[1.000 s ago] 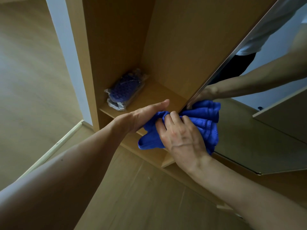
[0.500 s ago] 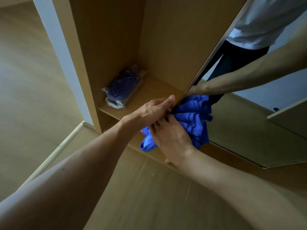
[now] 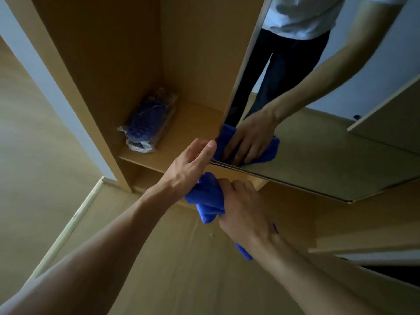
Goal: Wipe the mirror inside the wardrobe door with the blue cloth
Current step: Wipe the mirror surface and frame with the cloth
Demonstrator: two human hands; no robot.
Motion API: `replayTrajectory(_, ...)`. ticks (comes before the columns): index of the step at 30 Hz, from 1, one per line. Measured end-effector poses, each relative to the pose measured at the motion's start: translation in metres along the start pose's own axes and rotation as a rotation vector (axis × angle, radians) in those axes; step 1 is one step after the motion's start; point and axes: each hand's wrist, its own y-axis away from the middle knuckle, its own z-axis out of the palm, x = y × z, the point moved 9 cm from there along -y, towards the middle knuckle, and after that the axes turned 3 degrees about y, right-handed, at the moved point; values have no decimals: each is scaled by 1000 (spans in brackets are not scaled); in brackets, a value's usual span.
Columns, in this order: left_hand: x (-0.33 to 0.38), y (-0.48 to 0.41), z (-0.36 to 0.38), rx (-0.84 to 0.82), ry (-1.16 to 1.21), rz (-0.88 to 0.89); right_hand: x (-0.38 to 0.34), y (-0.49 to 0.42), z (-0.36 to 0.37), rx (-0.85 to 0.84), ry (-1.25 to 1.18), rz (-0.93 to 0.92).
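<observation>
The mirror (image 3: 318, 160) is fixed to the inside of the open wardrobe door (image 3: 341, 223) on the right. My right hand (image 3: 243, 212) holds the bunched blue cloth (image 3: 209, 201) against the door just under the mirror's lower left corner. A tail of the cloth hangs below my wrist. My left hand (image 3: 191, 164) grips the door's edge at that corner, thumb up along the edge, fingers hidden behind it. The mirror reflects a hand on the cloth, an arm and a person's legs.
Inside the wardrobe, a clear plastic packet with something blue in it (image 3: 147, 123) lies on a wooden shelf (image 3: 188, 130). A lower compartment opens beneath the shelf. Wooden floor and a pale skirting strip (image 3: 75, 214) lie to the left.
My right hand has slid the cloth down from the mirror's lower left area to below its bottom edge. My left hand has moved onto the door's edge.
</observation>
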Motion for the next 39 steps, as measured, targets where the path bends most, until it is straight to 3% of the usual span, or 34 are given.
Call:
replayTrajectory(4,-2,2,0,25,23,-7,31,21,41,-85,-769,472)
replayTrajectory(9,-6,4,0,65,41,-13,16,35,84,-188,-1634,816)
replayTrajectory(11,-5,5,2,73,46,-18,1,32,89,-238,-1887,888)
replayTrajectory(14,-2,6,2,70,15,-35,-13,18,75,-246,-2128,852)
replayTrajectory(25,4,7,0,-41,11,-62,-29,-17,53,-61,-2665,785)
replayTrajectory(32,3,2,3,11,31,-38,-1,-11,57,68,-2725,718)
replayTrajectory(39,5,-7,0,132,-154,-12,76,25,64,425,-2709,763)
